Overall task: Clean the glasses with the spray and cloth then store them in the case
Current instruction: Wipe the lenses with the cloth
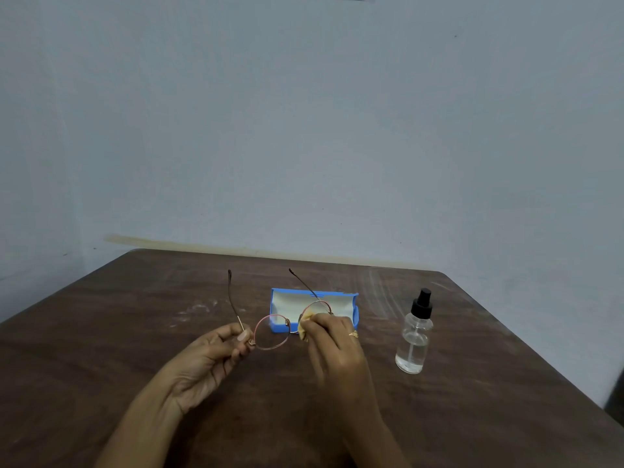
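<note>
Nearest the person, the left hand [216,352] is curling thumb and fingers into a pinch on the glasses [273,332] at the hinge corner, where one temple arm meets the rim. It seems to be holding the frame clear of the worktop [472,400]. The right hand [332,342] is closing its fingertips on a small yellow cloth [304,327] and pressing it to the other lens. Whether a thumb is backing that lens from the far side is hidden.

The glasses are hanging between the two hands, both temple arms unfolded and pointing away from the person. The frame is looking like thin wire: light, springy, easily bent, with lenses likely to smear at a bare touch. I am judging the hinge corner or the rim edge the sound place to hold, with cloth between fingers and glass and only gentle pressure.

On the outer side of the right hand, apart from it, the spray bottle [414,336] is standing upright with its black top on. Beyond the hands, partly behind the right hand and the glasses, the blue case [353,312] is lying open, its pale lining showing.
</note>
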`<state>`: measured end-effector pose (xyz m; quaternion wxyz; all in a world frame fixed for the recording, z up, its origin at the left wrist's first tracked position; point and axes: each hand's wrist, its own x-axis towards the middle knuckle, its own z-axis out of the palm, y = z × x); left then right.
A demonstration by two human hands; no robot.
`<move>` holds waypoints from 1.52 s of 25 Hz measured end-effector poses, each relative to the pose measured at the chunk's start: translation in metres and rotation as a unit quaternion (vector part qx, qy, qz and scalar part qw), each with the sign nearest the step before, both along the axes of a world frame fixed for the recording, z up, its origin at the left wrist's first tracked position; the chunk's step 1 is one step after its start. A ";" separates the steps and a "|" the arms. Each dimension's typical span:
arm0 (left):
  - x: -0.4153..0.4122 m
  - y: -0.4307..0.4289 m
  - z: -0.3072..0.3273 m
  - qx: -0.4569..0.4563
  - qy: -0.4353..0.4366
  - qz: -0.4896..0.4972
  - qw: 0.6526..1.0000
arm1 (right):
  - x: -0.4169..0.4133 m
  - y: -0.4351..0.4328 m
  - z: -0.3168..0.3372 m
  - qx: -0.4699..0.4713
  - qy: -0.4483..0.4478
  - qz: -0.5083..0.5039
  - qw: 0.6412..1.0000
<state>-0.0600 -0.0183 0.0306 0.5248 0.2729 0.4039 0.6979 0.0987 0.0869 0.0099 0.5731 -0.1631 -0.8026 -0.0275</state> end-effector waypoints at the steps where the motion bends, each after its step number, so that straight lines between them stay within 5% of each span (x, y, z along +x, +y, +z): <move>1: 0.000 0.000 0.000 0.003 -0.006 -0.001 1.000 | 0.000 -0.001 -0.001 0.004 -0.014 -0.001 1.000; 7: -0.004 0.000 -0.001 0.012 -0.034 0.001 0.999 | 0.002 0.003 -0.003 0.001 -0.042 -0.021 0.999; 18: -0.004 0.001 -0.002 0.017 -0.023 0.005 1.000 | 0.014 0.004 0.005 -0.014 0.087 0.013 0.996; 26: -0.001 0.001 -0.002 0.015 0.018 -0.018 1.000 | 0.001 0.002 0.007 0.063 0.016 0.001 0.998; 38: -0.003 0.003 -0.005 0.024 -0.007 -0.008 1.000 | 0.008 0.008 0.003 -0.073 0.072 -0.038 0.994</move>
